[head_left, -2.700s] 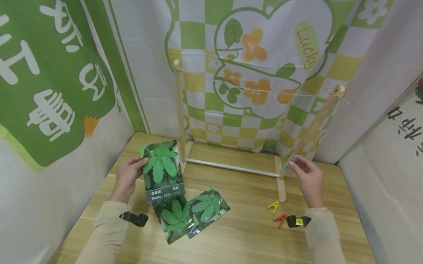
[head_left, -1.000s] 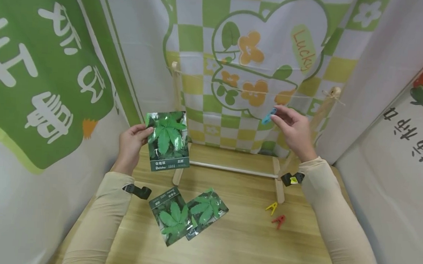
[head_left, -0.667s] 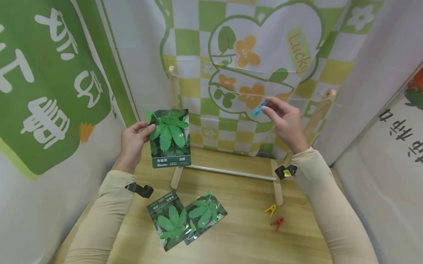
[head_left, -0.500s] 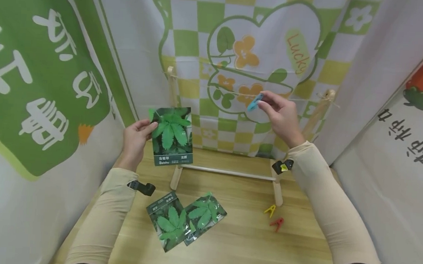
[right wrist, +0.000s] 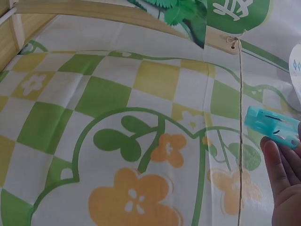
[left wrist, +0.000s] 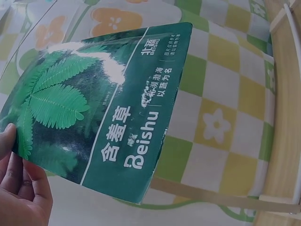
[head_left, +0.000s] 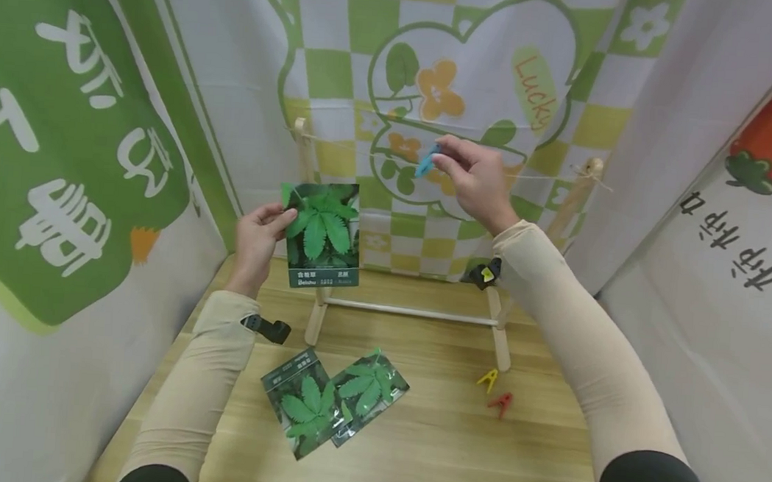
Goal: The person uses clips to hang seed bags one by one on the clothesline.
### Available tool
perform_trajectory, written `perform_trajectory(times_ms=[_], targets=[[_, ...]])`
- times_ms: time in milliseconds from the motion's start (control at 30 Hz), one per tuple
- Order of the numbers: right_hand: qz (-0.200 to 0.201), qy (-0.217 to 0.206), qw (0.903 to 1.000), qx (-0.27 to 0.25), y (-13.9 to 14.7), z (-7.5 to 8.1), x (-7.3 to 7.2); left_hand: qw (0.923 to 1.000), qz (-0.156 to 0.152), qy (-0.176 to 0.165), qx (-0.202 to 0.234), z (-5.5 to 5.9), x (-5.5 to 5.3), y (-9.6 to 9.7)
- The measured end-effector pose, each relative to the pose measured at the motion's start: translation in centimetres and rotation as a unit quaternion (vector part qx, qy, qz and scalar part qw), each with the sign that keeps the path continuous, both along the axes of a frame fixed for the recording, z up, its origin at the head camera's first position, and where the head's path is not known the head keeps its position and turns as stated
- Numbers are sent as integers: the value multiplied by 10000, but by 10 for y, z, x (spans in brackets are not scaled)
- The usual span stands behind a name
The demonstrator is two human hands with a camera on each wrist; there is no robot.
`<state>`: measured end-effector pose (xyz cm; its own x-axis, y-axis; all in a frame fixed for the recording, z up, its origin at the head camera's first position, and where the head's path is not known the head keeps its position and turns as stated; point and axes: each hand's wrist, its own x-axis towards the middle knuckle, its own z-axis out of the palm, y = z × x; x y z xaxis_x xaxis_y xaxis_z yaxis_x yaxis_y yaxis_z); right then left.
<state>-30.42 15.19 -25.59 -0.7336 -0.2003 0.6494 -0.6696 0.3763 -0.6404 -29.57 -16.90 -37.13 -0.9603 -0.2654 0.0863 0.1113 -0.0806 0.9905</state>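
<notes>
My left hand (head_left: 257, 244) pinches a green seed packet (head_left: 323, 237) by its left edge and holds it up before the frame's left post. In the left wrist view the packet (left wrist: 94, 108) is tilted, its leaf picture and lettering showing. A blue clothespin (head_left: 427, 162) sits between the thumb and fingers of my right hand (head_left: 479, 182), close to the string (head_left: 536, 178). The right wrist view has the clothespin (right wrist: 272, 126) beside the string (right wrist: 241, 117); whether they touch I cannot tell. Two more seed packets (head_left: 303, 405) overlap on the table below.
The string spans two wooden posts (head_left: 571, 197) of a frame with a white bottom rod (head_left: 408, 312). A yellow clothespin (head_left: 488, 381) and a red clothespin (head_left: 501, 403) lie on the table (head_left: 453, 451) at right. A checkered cloth (head_left: 343, 76) hangs behind.
The left hand has lifted its packet off the table area, up and slightly right. My right hand has carried the blue clothespin up and left to the string's height.
</notes>
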Motion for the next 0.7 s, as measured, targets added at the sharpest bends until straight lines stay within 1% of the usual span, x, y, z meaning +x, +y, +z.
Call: perform_trajectory(times_ms=[100,200,333,467,533,633,700], targets=[[45,47,10000,-24,-9,3,-3,9999,-93,36,-105,3,-3,4],[-6,164,9999,-46,-16,6,-7,9998,-142,51,-150,7,-8,8],[-31,300,9994,-148,-26,11,-12,9998,-118,133,-114,10,-12,13],[-116,67,9996,-235,-34,15,-16,9997,-148,171,-99,11,-16,17],[-169,-61,9997,-175,-39,18,-18,9996,-170,171,-159,12,-18,20],[-108,-111,9998,-138,-47,20,-20,9995,-153,184,-223,14,-22,23],[-138,-49,9999,-76,-53,20,-22,9993,-129,207,-299,16,-24,26]])
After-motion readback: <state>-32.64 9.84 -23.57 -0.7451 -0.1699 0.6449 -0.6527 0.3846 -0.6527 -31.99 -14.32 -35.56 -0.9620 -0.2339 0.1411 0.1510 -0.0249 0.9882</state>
